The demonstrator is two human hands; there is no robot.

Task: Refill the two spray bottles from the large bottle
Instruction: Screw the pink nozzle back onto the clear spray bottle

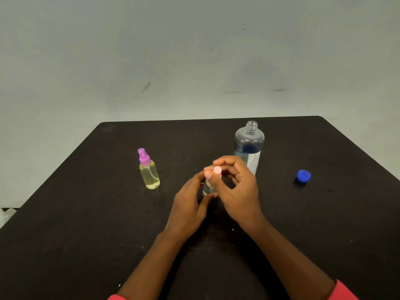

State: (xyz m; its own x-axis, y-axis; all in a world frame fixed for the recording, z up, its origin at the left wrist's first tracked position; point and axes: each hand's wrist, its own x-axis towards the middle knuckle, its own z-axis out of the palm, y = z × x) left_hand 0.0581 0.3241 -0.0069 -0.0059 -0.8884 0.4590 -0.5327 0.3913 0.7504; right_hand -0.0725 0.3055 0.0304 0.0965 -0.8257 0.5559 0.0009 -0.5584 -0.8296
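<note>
A small clear spray bottle [207,188] with a pale pink spray top [217,171] stands at the table's middle. My left hand [189,204] wraps its body from the left. My right hand [237,187] pinches the pink top with thumb and fingers. Most of that bottle is hidden by my fingers. A second small spray bottle [149,173], yellow-tinted with a purple spray top, stands upright to the left, apart from my hands. The large clear bottle [249,146] stands uncapped just behind my right hand, with liquid in it. Its blue cap [303,176] lies on the table to the right.
The black table [86,213] ends at a far edge just behind the large bottle, with a pale grey wall beyond it. Its left and right edges slant outward toward me. Red sleeves show at the bottom of the view.
</note>
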